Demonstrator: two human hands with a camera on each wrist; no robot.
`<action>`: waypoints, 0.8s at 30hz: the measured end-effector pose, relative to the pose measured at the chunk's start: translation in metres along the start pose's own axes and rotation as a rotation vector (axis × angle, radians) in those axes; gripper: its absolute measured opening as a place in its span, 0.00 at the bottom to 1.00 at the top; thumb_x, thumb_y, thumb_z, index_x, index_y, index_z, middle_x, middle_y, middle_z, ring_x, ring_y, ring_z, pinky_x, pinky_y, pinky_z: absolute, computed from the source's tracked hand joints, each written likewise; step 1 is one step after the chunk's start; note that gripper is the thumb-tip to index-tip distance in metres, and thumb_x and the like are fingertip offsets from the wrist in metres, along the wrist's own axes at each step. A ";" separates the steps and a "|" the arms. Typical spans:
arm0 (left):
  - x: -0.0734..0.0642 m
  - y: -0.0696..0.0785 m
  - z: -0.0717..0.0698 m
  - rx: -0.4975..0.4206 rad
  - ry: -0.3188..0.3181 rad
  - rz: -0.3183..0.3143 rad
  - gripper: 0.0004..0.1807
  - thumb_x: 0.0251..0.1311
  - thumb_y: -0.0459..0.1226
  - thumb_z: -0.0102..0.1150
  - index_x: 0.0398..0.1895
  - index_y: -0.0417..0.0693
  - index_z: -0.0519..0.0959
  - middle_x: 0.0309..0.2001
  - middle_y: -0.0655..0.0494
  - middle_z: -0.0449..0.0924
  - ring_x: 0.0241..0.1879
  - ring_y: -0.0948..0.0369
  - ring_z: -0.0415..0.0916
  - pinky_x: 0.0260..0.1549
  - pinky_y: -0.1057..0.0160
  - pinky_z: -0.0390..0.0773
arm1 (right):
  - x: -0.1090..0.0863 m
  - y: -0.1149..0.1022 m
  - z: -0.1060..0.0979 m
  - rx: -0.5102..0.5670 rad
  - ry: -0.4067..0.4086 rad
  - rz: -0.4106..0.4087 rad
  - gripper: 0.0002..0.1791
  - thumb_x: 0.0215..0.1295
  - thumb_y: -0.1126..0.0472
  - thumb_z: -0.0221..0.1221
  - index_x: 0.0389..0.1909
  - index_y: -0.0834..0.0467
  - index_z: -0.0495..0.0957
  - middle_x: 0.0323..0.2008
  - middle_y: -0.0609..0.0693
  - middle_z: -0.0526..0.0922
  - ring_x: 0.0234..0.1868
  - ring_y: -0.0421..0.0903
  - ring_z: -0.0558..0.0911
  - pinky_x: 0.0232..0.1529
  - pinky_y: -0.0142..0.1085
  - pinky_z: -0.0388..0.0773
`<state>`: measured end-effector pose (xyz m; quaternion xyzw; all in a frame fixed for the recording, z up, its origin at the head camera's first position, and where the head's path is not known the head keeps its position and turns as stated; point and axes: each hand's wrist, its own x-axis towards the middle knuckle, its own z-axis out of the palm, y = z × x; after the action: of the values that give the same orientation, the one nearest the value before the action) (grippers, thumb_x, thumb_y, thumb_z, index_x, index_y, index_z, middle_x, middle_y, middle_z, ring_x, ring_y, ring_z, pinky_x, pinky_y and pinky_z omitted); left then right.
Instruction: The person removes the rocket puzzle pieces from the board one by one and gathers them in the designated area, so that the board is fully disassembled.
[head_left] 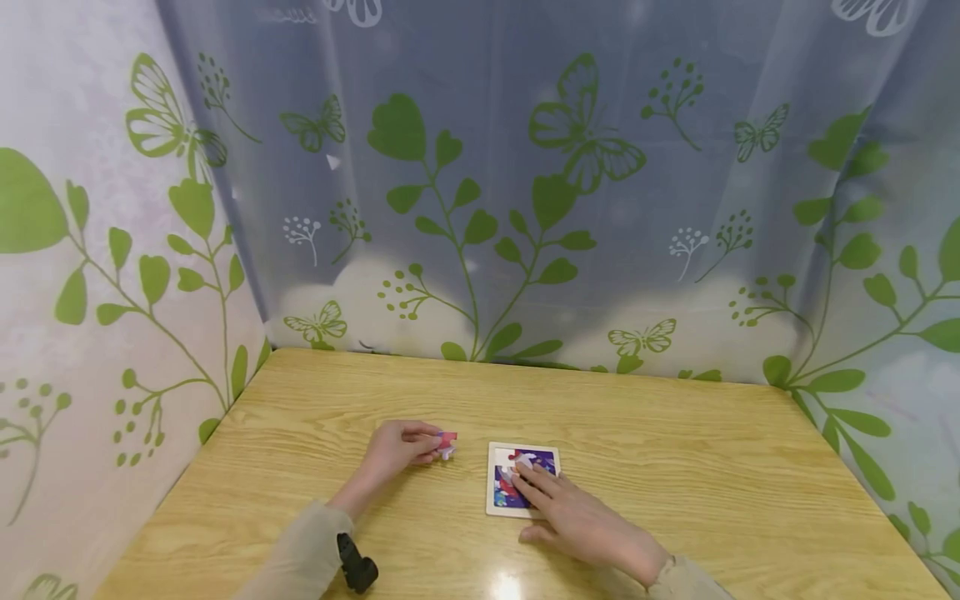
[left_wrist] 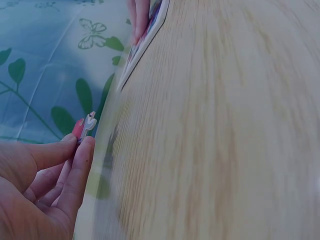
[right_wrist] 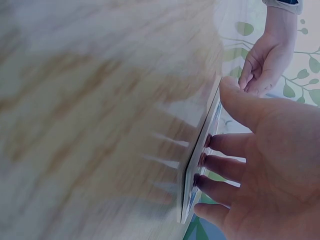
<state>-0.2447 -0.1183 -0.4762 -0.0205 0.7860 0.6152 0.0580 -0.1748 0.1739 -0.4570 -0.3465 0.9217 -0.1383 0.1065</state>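
My left hand point(head_left: 402, 447) pinches a pink and pale purple jigsaw puzzle piece point(head_left: 447, 443) between thumb and fingers, left of the puzzle and just above the table. In the left wrist view the same piece point(left_wrist: 85, 127) sticks out past the fingertips. A small square jigsaw puzzle point(head_left: 489, 483) with a white frame lies flat, its picture purple, red and blue. A pale patch shows at its upper left. My right hand point(head_left: 573, 512) rests fingertips on the picture, fingers extended, covering its right part. In the right wrist view several fingertips point(right_wrist: 207, 141) touch the puzzle's surface.
The wood-grain table point(head_left: 675, 450) extends around both hands. A curtain point(head_left: 480, 208) with green leaves and butterflies hangs behind its far edge, with similar cloth at both sides. A black device point(head_left: 356, 567) is strapped at the left wrist.
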 end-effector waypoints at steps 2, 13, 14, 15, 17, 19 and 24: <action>0.000 -0.002 -0.004 0.007 0.014 -0.007 0.09 0.64 0.29 0.65 0.45 0.33 0.86 0.37 0.45 0.88 0.28 0.64 0.82 0.31 0.65 0.85 | 0.000 0.001 0.000 0.000 -0.001 0.000 0.41 0.74 0.41 0.53 0.79 0.58 0.55 0.80 0.59 0.51 0.77 0.62 0.57 0.72 0.60 0.57; -0.001 -0.009 -0.033 0.006 0.020 -0.001 0.11 0.65 0.28 0.64 0.48 0.29 0.84 0.41 0.40 0.88 0.31 0.63 0.84 0.32 0.67 0.85 | 0.000 0.001 0.000 -0.023 0.015 -0.018 0.40 0.75 0.42 0.53 0.78 0.60 0.56 0.79 0.60 0.52 0.76 0.64 0.59 0.72 0.60 0.57; -0.002 -0.010 -0.036 0.008 0.022 -0.006 0.11 0.65 0.28 0.64 0.48 0.30 0.84 0.41 0.41 0.88 0.31 0.63 0.84 0.32 0.67 0.85 | 0.000 0.001 0.000 -0.021 0.012 -0.015 0.40 0.74 0.42 0.53 0.78 0.59 0.56 0.79 0.60 0.52 0.76 0.64 0.59 0.72 0.60 0.57; -0.002 -0.011 -0.039 0.006 0.026 -0.010 0.11 0.65 0.28 0.64 0.48 0.30 0.84 0.41 0.41 0.88 0.31 0.63 0.85 0.32 0.67 0.85 | 0.000 0.001 0.001 -0.022 0.010 -0.012 0.40 0.74 0.41 0.53 0.79 0.59 0.56 0.79 0.60 0.52 0.76 0.63 0.58 0.72 0.60 0.57; -0.002 -0.013 -0.045 0.009 0.022 -0.011 0.12 0.66 0.29 0.64 0.49 0.30 0.84 0.42 0.41 0.88 0.31 0.63 0.85 0.33 0.67 0.85 | 0.000 0.001 0.000 -0.022 0.010 -0.011 0.41 0.74 0.41 0.53 0.78 0.59 0.56 0.79 0.60 0.52 0.76 0.63 0.58 0.72 0.60 0.57; -0.003 -0.015 -0.052 0.006 0.016 -0.009 0.12 0.66 0.29 0.64 0.49 0.29 0.83 0.43 0.40 0.87 0.32 0.63 0.85 0.33 0.67 0.85 | 0.000 0.001 0.000 -0.021 0.008 -0.011 0.41 0.74 0.41 0.53 0.78 0.59 0.56 0.79 0.60 0.52 0.76 0.63 0.58 0.72 0.60 0.57; -0.003 -0.019 -0.068 -0.008 0.015 -0.016 0.13 0.66 0.27 0.62 0.51 0.26 0.82 0.44 0.37 0.86 0.31 0.64 0.84 0.33 0.68 0.85 | 0.001 0.001 0.000 -0.016 0.003 -0.007 0.40 0.75 0.41 0.53 0.79 0.59 0.56 0.79 0.59 0.52 0.76 0.62 0.58 0.72 0.60 0.57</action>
<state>-0.2441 -0.1888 -0.4777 -0.0317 0.7837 0.6176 0.0571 -0.1757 0.1742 -0.4576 -0.3504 0.9217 -0.1318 0.1019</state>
